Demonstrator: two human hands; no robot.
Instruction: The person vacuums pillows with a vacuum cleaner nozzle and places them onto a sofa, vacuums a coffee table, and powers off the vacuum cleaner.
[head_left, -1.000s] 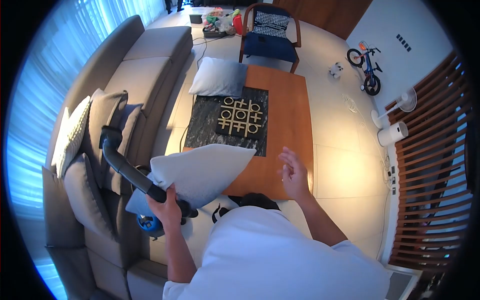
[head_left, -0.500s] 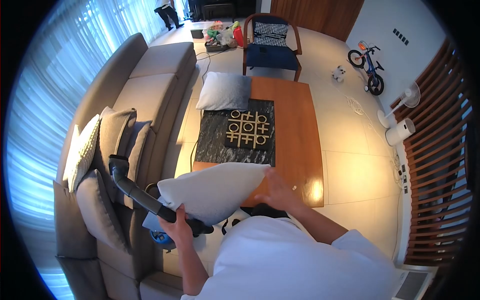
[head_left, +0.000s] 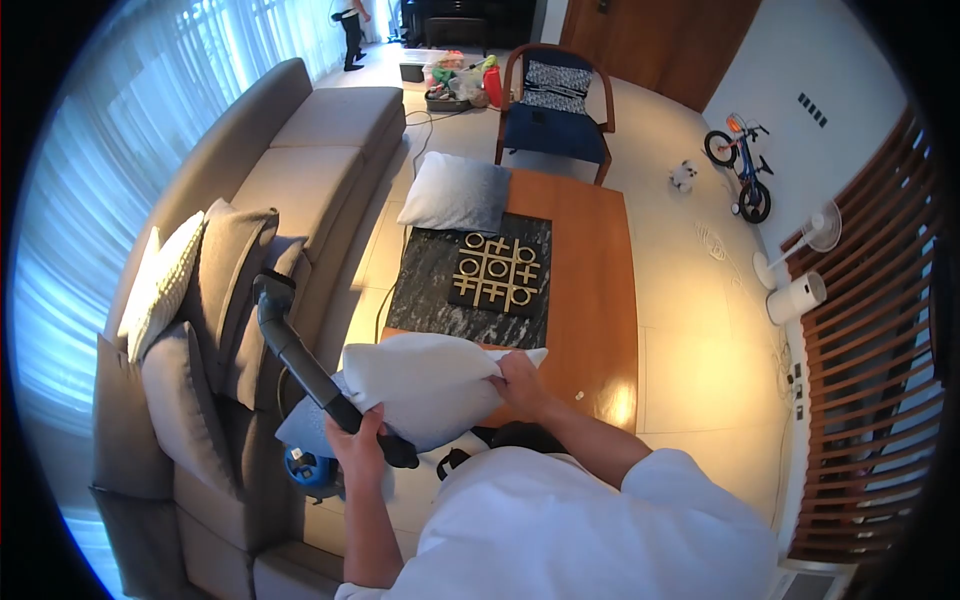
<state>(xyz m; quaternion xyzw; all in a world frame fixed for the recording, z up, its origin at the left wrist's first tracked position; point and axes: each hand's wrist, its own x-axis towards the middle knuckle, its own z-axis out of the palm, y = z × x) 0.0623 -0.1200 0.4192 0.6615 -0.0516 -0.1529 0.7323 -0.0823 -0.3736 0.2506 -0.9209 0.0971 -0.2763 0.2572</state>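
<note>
The fingers of the right hand (head_left: 522, 385) close on the edge of a pale cushion (head_left: 425, 375), pinching it near a corner that pokes out past the knuckles. The left hand (head_left: 358, 450) wraps around a dark vacuum wand (head_left: 310, 365), thumb up against the cushion. The cushion is held in front of the person's white shirt (head_left: 580, 520), at the near end of a wooden table (head_left: 590, 280), its long axis running crosswise from hand to hand. The wand slants forward and to the person's left, its nozzle (head_left: 274, 290) aimed at the sofa (head_left: 310, 170) and the grey pillows there. Below, the markings on a round blue machine (head_left: 312, 470) are too small to read. Legible on the table's black board (head_left: 496, 270) are noughts and crosses in a three-by-three grid. A second cushion (head_left: 455, 192) lies beyond it; farther off, a patterned pillow (head_left: 557, 88) leans in a blue armchair (head_left: 545, 130).
</note>
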